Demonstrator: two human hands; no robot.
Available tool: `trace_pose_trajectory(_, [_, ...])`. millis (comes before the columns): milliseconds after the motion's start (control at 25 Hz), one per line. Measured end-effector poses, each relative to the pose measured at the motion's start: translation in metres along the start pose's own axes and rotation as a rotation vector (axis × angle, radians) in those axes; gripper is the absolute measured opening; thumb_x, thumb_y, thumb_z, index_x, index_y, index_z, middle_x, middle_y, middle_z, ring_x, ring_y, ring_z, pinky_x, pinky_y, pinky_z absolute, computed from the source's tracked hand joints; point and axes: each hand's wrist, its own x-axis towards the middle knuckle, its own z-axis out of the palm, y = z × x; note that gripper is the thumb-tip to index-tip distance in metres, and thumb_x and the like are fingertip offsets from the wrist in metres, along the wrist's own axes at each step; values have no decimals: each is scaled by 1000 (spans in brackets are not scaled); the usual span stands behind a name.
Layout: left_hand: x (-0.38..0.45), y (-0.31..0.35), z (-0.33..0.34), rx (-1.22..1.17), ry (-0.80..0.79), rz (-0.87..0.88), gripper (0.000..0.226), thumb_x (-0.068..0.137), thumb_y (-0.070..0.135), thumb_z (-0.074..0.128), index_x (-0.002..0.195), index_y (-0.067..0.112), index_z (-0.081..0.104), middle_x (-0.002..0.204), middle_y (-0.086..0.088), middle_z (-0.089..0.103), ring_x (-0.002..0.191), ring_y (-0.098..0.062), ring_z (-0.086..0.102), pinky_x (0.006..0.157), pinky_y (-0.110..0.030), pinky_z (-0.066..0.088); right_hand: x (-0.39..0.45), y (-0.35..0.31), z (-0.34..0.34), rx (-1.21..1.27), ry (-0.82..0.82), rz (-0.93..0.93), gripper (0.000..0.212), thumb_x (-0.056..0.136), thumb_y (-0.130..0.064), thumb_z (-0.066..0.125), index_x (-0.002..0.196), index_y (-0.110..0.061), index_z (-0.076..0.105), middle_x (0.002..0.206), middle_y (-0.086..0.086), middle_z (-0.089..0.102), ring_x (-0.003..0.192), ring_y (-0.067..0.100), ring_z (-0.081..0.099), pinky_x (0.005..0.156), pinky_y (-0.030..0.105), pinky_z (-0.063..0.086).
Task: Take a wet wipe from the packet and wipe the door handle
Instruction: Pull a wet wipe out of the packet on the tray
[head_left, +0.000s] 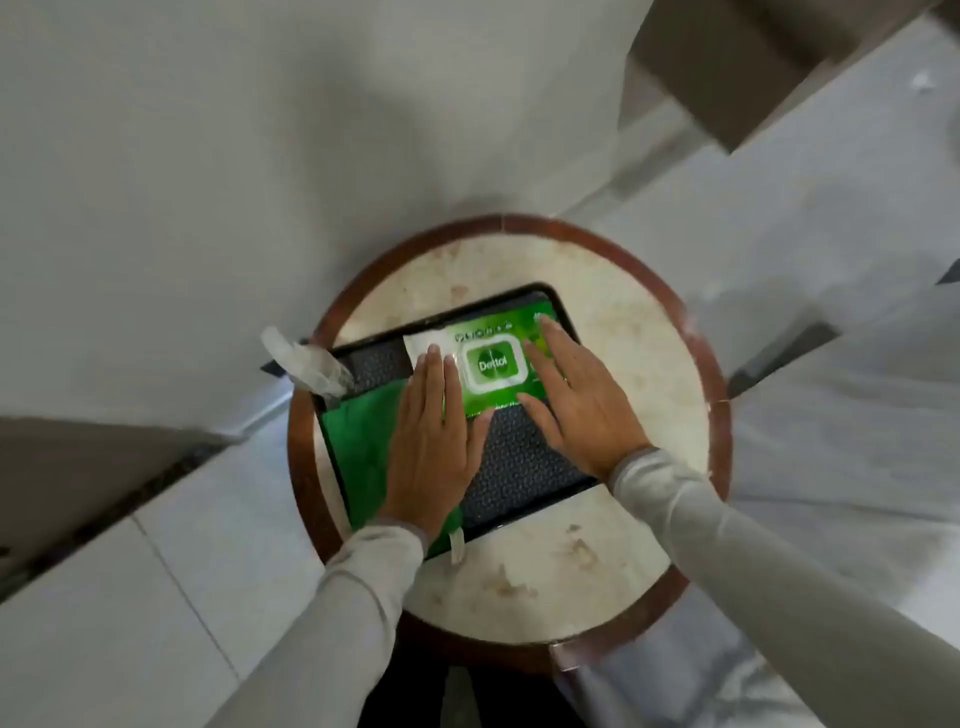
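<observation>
Both flat hands, left hand (428, 447) and right hand (576, 410), hover over the packet (493, 364)

You're indoors, likely a home or a hotel room: pale tiled floor (156, 582) underfoot, plain white wall (182, 156) ahead, and a small round side table (597, 587) with a stained marble-look top and dark wooden rim carrying a black tray (519, 467).

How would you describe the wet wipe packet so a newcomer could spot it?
On the round table lies a dark tray. The wet wipe packet occupies its far end, bright green and glossy with a white-framed lid label, unlike the plain green cloth beside it.
</observation>
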Motion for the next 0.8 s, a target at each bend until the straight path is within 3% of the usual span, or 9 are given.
trace_pose_trajectory(200, [25, -25, 67, 118, -106, 31, 76, 112, 43, 53, 158, -14, 32, 168, -30, 23, 157, -41, 20, 129, -52, 24, 53, 26, 64, -73, -91, -256, 56, 100, -32, 68, 138, 7, 59, 152, 31, 52, 137, 47, 56, 109, 61, 52])
trace_pose_trajectory(360, [19, -25, 80, 187, -67, 56, 90, 110, 65, 28, 162, -10, 26, 170, -28, 17, 159, -40, 13, 129, -53, 20, 60, 41, 84, -248, 122, -463, 49, 99, -37, 69, 122, 7, 71, 130, 29, 71, 118, 42, 72, 86, 50, 66])
trace_pose_trajectory(480, [22, -24, 81, 201, -78, 45, 96, 108, 71, 24, 164, -8, 22, 171, -27, 13, 160, -40, 10, 129, -53, 18, 68, 46, 80, -283, 207, -561, 41, 102, -33, 65, 113, 5, 76, 116, 25, 78, 103, 37, 79, 74, 44, 67])
trace_pose_trajectory(600, [20, -24, 78, 188, -103, 54, 95, 109, 70, 25, 164, -7, 22, 171, -27, 12, 160, -40, 9, 129, -53, 17, 97, 40, 55, -68, 94, -416, 46, 109, -34, 46, 94, -2, 75, 80, 18, 77, 71, 37, 74, 62, 43, 60])
trace_pose_trajectory(720, [23, -24, 72, 92, -55, 18, 86, 109, 61, 27, 160, -8, 36, 168, -28, 23, 158, -41, 19, 128, -54, 23, 129, 44, 33, 291, -303, -110, 52, 111, -44, 40, 83, -10, 66, 70, 8, 60, 69, 31, 61, 69, 39, 47])
trace_pose_trajectory(800, [28, -23, 68, -41, 46, -3, 70, 109, 48, 35, 146, -8, 56, 158, -33, 42, 149, -44, 38, 119, -59, 37, 138, 47, 28, 386, -403, -59, 54, 110, -45, 46, 72, -9, 60, 64, 6, 52, 62, 21, 52, 65, 33, 38])
